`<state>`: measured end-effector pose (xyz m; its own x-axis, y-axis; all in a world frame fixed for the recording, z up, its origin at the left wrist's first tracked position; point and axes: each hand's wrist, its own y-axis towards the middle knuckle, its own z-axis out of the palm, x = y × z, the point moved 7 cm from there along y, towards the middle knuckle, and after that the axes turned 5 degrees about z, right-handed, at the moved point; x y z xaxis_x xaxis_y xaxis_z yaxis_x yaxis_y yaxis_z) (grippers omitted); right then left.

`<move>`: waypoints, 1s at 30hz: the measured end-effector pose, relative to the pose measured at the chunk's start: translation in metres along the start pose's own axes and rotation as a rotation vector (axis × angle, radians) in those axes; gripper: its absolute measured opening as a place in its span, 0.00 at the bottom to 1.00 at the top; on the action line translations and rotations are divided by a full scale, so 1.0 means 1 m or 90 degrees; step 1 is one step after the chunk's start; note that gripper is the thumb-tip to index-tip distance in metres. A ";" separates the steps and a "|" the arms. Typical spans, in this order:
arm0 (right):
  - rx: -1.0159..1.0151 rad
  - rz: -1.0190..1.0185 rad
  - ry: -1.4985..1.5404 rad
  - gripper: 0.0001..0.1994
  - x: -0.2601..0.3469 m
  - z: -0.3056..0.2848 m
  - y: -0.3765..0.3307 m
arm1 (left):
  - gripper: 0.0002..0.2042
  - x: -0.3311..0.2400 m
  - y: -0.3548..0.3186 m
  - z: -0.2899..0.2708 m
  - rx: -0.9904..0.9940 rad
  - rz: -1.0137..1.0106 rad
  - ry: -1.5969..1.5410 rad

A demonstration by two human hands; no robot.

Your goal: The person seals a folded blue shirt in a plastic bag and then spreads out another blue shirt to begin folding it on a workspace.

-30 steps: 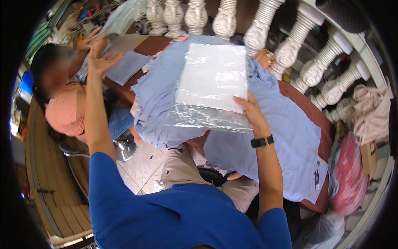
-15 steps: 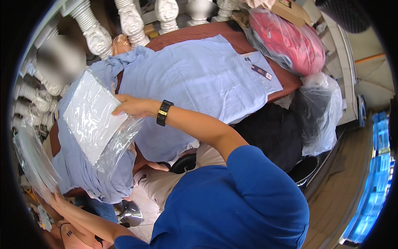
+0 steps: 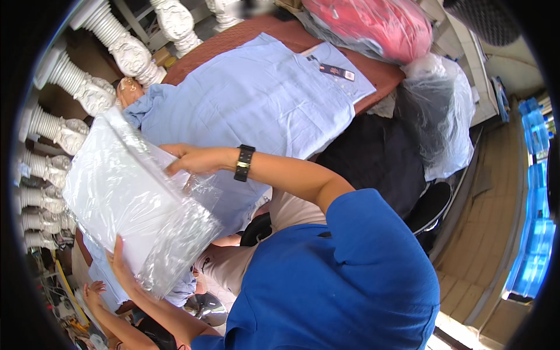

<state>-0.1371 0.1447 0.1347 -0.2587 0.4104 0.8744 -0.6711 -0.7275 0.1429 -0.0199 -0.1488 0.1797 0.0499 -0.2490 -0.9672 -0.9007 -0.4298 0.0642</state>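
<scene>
White balusters (image 3: 129, 55) line the left side, partly hidden by the clear packets (image 3: 122, 192). Low on that side a co-worker's hand (image 3: 93, 294) is raised, the arm just beside the person's left forearm, so that space is crowded. The left hand (image 3: 121, 271) grips the packets at their lower left edge, thumb on the front; they are held up at a tilt, hiding part of what lies beyond. The right hand (image 3: 198, 158), with a black watch (image 3: 244, 163) at its wrist, has its fingers closed on their right edge. Beyond it a light blue shirt (image 3: 251, 99) lies spread over the brown table (image 3: 291, 32), taking up much of the top, a dark tag (image 3: 336, 72) near its right end. A bagged red bundle (image 3: 373, 23) crowds the far edge. Further right come black cloth (image 3: 373, 166), a clear sack (image 3: 437, 116) with dark contents and, near the rim, blue containers (image 3: 529, 233).
</scene>
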 end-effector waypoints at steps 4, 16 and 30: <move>-0.076 -0.033 -0.002 0.26 0.010 -0.023 -0.047 | 0.33 0.016 0.012 0.040 0.033 0.055 0.051; -0.252 -0.144 -0.181 0.26 0.013 -0.090 -0.167 | 0.28 0.010 -0.011 0.212 0.219 0.000 -0.160; -0.908 -0.046 -0.084 0.25 0.076 -0.053 -0.472 | 0.47 -0.050 -0.205 0.436 0.825 0.052 -0.325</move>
<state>0.1228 0.5483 0.1094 -0.1825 0.3119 0.9324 -0.8116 0.4875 -0.3219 -0.0261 0.3301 0.1079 0.0704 0.2264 -0.9715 -0.6613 0.7397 0.1245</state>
